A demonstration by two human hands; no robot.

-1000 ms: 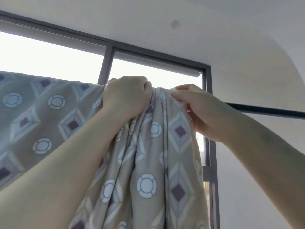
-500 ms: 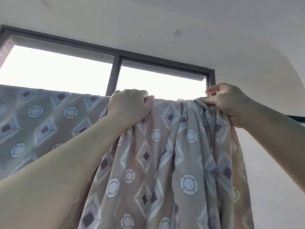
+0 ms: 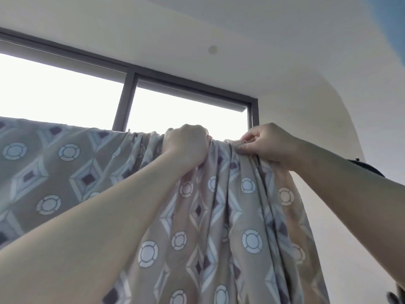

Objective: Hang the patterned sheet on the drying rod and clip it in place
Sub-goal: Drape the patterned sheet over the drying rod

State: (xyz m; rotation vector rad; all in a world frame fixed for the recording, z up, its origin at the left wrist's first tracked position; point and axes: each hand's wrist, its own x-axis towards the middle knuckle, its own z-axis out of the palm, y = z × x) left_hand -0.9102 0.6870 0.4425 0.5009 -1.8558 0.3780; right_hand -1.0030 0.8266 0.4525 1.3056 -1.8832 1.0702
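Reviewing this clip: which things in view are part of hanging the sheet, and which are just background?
Part of the job:
- sheet, draped over the rod
- left hand, gripping the bunched top of the sheet
- right hand, fingers pinching the sheet's top edge
- no clip can be made out

Just there:
- window frame
- round ceiling spot
- wall

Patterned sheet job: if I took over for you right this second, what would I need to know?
The left grip holds the bunched patterned sheet at its top edge. The right grip pinches the top fold beside it.
The sheet hangs flat on the left and gathered under both hands. The drying rod shows only past the right arm.
Done: draped.
Left: spread the bunch and clip it. No clip is plainly visible.
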